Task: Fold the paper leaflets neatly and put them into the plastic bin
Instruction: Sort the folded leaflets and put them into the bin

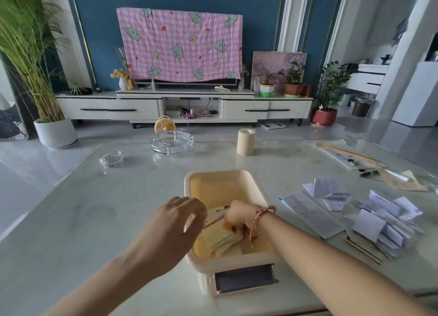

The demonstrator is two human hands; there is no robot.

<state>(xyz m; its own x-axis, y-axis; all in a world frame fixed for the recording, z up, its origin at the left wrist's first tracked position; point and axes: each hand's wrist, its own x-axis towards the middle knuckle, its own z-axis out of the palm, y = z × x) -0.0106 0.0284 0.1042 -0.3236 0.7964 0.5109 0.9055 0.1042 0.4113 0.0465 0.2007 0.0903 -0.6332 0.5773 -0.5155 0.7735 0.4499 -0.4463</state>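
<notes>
While the right hand [239, 215] clamped the folded leaflets [224, 238] inside the bin [218, 172] — left hand [182, 212] curled, grip unclear — pressing them flat w/ edges squared seemed best.

left arm: bare forearm, in from lower left | left hand [176, 222]: knuckles up, fingers curled down, grip unclear | right arm: in from lower right, braided cord on wrist | right hand [238, 217]: fingers curled under, gripping folded leaflets [221, 238] | hands near, apart
</notes>
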